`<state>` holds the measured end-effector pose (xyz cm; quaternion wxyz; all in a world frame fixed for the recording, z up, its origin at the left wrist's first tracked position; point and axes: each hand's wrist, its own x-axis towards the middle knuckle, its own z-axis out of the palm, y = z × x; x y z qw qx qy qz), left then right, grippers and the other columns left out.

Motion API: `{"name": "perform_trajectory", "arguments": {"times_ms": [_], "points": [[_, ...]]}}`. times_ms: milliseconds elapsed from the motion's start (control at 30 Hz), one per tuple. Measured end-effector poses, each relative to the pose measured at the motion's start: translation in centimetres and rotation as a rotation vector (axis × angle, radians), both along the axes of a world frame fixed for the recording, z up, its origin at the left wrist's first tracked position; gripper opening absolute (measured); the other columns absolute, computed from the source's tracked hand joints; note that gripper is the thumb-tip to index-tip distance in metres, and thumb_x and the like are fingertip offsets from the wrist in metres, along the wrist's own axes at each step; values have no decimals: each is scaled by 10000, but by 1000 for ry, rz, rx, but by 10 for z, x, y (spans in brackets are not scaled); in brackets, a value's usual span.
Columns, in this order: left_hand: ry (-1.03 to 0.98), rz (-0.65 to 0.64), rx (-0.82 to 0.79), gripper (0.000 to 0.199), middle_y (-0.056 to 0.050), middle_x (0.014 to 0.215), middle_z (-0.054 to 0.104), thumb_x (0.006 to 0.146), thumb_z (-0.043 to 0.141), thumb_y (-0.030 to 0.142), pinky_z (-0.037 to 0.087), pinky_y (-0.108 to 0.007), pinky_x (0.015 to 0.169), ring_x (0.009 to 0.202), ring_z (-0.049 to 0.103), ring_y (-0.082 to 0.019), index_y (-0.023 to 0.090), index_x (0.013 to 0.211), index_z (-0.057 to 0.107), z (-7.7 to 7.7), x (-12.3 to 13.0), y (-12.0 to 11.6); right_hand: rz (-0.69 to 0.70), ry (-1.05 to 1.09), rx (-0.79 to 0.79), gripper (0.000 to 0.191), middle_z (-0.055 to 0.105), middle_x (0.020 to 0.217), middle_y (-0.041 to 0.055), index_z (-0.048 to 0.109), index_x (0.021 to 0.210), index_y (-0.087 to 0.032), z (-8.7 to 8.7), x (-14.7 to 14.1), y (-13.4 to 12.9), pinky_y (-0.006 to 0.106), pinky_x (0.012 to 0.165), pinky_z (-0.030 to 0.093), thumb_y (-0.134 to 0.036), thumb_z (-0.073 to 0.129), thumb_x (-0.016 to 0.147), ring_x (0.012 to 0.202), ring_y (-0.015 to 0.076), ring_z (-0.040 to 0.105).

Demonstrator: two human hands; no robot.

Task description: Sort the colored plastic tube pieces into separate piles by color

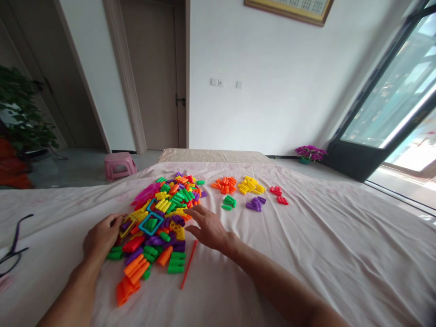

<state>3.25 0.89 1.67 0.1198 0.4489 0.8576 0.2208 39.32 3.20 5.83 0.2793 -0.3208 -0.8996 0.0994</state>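
A mixed heap of plastic toy pieces (pixel 180 196) in green, orange, yellow, purple and red lies on the cloth-covered surface (pixel 279 263). My left hand (pixel 102 236) is at the heap's left edge, fingers curled together beside a yellow square frame (pixel 126 227); what they grip, if anything, is hidden. Over the heap's right side, my right hand (pixel 209 227) reaches in with fingers apart and nothing visibly held. Between the hands lies a blue square frame (pixel 151 224). Nearest me are orange pieces (pixel 136 269) and a green ribbed piece (pixel 176 263).
Right of the heap sit separate orange (pixel 225 185), yellow (pixel 251 185), green (pixel 229 202), purple (pixel 256 204) and red (pixel 279 194) groups. A thin red stick (pixel 189 265) lies in front. Glasses (pixel 15 250) rest at far left. A pink stool (pixel 120 166) stands beyond.
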Motion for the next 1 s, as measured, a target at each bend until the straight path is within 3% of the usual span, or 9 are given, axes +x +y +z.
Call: {"name": "perform_trajectory", "arguments": {"times_ms": [133,233,433,567,633,833,1000], "points": [[1,20,26,576,-111,1093,762,916,365,613,436,-328,671,842,659,-282,294,1217,738,-1,2,0,8,-68,-41,455,639,1223,49,568,1389,-330,-8,-25,0,296,895,508,-384,668,949,1031,195,646],[-4,23,25,565,-112,1075,763,908,381,611,437,-334,660,821,658,-285,290,1187,752,-1,2,1,1,28,-140,345,646,1193,35,652,1254,-292,-17,-28,2,269,895,513,-277,705,913,1029,178,651],[11,9,10,594,-126,1094,758,920,349,620,453,-350,690,860,664,-302,291,1226,738,-1,1,2,-82,336,-321,116,707,955,33,685,1007,-202,-29,-9,14,276,770,547,-194,656,895,822,157,677],[14,7,-26,609,-119,1120,755,926,327,622,457,-335,705,881,668,-287,291,1249,722,2,2,0,-102,514,-462,174,731,875,55,660,1045,-169,-37,17,24,315,685,571,-262,586,919,743,179,705],[17,4,-45,621,-118,1146,749,923,318,633,457,-332,706,875,667,-280,295,1268,709,4,3,-1,-163,538,-435,209,737,870,59,666,1063,-169,-39,38,30,320,669,569,-277,580,907,724,179,702],[45,14,-81,659,-128,1148,740,908,295,661,456,-341,708,877,663,-298,296,1278,699,3,0,1,-522,498,-104,246,738,942,86,699,1020,-172,-35,114,50,354,737,552,-304,556,869,732,181,665],[20,1,-79,655,-133,1108,740,895,309,667,456,-348,717,882,658,-313,301,1274,699,0,-4,3,-832,471,11,320,746,985,97,709,1054,-174,-35,170,70,377,821,528,-375,519,894,850,219,677]]}}
